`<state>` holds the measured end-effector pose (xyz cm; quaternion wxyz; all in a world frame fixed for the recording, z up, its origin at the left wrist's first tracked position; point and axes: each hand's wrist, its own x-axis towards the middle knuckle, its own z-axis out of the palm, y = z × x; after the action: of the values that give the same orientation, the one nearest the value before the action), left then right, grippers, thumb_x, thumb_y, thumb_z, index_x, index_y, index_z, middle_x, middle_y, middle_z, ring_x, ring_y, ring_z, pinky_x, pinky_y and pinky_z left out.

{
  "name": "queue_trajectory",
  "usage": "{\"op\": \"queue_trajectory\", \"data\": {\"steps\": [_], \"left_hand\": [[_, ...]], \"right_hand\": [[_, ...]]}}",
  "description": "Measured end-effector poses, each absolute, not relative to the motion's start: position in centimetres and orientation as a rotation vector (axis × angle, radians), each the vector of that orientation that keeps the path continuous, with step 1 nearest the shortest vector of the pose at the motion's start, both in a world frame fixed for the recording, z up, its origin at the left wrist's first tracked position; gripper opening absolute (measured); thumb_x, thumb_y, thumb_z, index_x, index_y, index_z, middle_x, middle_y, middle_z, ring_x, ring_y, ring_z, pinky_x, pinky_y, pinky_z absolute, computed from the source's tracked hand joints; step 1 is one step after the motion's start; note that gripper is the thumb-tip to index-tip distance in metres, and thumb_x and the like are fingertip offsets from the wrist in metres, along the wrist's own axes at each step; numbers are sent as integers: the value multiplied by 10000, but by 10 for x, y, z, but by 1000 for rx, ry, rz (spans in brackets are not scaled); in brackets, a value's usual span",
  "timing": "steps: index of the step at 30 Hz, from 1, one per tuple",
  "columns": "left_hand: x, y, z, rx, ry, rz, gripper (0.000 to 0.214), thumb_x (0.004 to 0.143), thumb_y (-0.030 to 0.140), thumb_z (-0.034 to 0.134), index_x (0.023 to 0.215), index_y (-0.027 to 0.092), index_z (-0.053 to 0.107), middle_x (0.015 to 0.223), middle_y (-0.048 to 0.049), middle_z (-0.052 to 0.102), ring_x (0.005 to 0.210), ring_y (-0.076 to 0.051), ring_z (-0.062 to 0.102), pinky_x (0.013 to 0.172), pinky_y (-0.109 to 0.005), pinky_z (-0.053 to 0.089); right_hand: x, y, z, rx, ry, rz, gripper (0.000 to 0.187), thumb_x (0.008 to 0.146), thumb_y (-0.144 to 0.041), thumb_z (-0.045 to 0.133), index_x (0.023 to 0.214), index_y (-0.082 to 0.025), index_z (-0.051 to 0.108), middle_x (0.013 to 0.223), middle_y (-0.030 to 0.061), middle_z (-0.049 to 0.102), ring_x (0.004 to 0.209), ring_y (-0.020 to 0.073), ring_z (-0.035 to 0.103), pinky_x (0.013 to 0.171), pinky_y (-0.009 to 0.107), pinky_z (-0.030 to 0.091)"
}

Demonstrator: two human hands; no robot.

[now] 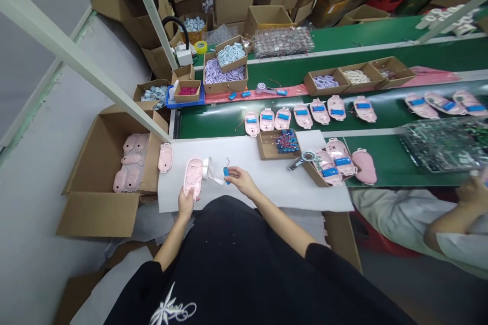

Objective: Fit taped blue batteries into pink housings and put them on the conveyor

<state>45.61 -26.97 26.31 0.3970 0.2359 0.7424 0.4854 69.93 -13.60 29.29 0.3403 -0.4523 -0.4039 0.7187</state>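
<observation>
My left hand (186,204) grips the lower end of a pink plastic shell (193,177), its hollow inside facing up. In my right hand (241,181) a small blue battery pack (226,172) is pinched between thumb and fingers, with a thin wire rising from its top. Between the two hands a roll of clear tape (209,168) lies on the white sheet (274,188), a loose strip trailing from it. Another pink shell (165,157) rests at the sheet's left edge. Beyond my right hand stands a cardboard box of blue battery packs (269,148).
A carton of pink shells (95,147) stands at left. Several shells with batteries (303,116) line the green belt (213,124). A handheld fan-like piece (303,159) leans by a box of shells. At right, a co-worker's arm (453,218) reaches near bagged circuit boards (446,144).
</observation>
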Motion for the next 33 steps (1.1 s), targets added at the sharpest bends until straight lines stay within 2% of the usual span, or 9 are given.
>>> {"op": "queue_trajectory", "data": {"steps": [6,9,13,16,21,26,30,33], "left_hand": [[482,-262,287,682,1814,1124,507,880,527,668,1216,150,617,1147,-132,715,823,-239,758,602,-357,680],[495,-259,294,712,1798,1078,507,877,536,670,1207,153,627,1085,-113,728,786,-241,755,559,-347,662],[506,-257,303,731,1742,1102,534,855,537,699,1214,147,631,1089,-112,722,786,-232,745,532,-319,641],[512,-256,312,732,1697,1100,539,838,517,735,1219,149,640,1054,-108,723,755,-221,735,520,-295,624],[519,-247,333,789,1687,1055,499,834,456,762,1221,157,665,971,-90,727,681,-205,699,511,-311,619],[516,-232,349,764,1641,1041,521,769,427,823,1183,143,681,929,-77,725,669,-195,683,481,-300,607],[512,-229,360,590,1564,1145,581,725,474,843,1141,106,671,980,-120,740,712,-233,725,451,-282,577],[513,-232,372,508,1494,1191,608,713,472,844,1152,93,660,1055,-166,745,740,-264,753,425,-253,539]], "right_hand": [[684,-117,323,-1117,-1700,1465,416,763,-373,867,1160,-285,784,1220,65,764,1182,319,680,1128,479,466],[678,-117,330,-1062,-1956,1266,370,834,-348,825,1197,-301,766,1264,65,751,1210,303,672,1118,429,476],[669,-120,335,-1112,-2251,1009,346,925,-321,742,1261,-247,715,1302,95,734,1231,270,669,1076,394,515],[665,-125,334,-1147,-2344,865,382,939,-311,729,1308,-223,685,1330,120,717,1251,271,667,1055,400,544],[659,-130,319,-1131,-2228,799,387,964,-309,695,1344,-238,677,1363,111,698,1256,269,674,1062,432,562],[668,-115,316,-1023,-2169,795,397,936,-335,731,1311,-208,704,1290,127,737,1209,283,692,1077,441,554],[704,-109,326,-916,-2033,789,536,867,-466,790,1331,-222,677,1288,138,720,1279,326,613,1154,535,459],[729,-116,326,-1128,-1797,881,930,772,-577,837,1551,-250,450,1536,169,504,1445,374,437,1205,605,356]]}}
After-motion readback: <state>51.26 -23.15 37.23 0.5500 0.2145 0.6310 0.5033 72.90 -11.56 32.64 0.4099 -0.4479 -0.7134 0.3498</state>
